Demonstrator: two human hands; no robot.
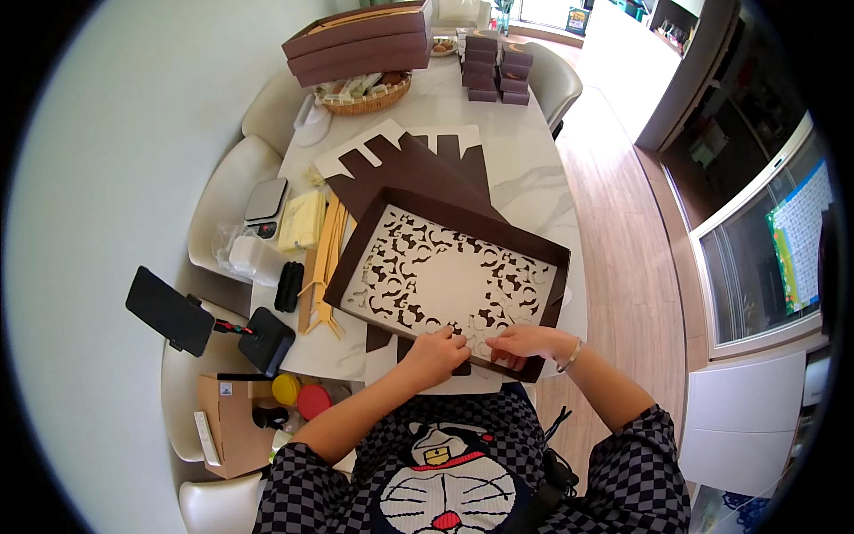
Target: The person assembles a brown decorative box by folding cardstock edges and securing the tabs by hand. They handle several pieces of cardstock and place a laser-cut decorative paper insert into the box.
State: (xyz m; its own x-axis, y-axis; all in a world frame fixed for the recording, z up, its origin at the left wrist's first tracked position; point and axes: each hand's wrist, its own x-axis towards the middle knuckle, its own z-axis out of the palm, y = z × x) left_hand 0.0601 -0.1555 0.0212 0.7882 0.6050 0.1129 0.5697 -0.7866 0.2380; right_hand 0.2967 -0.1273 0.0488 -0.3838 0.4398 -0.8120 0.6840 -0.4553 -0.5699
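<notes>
A shallow dark brown cardboard box (358, 255) lies turned at an angle on the near part of the table. Inside it lies a pale sheet with cut-out scroll patterns (452, 274) and a plain middle; dark brown shows through its openings. My left hand (434, 358) is closed over the box's near wall, fingertips bent at the sheet's edge. To the right, my right hand (529, 345) reaches over the near wall into the box, its bent fingers closed at the sheet's near edge. Flat brown cardboard blanks (418, 173) lie under and behind the box.
Left of the box lie folded yellowish strips (329, 254), a black case (289, 286), a yellow packet (303, 221) and a scale (267, 199). A phone on a stand (169, 311) is at the left edge. Small brown boxes (481, 64) and a wicker basket (366, 103) stand far off.
</notes>
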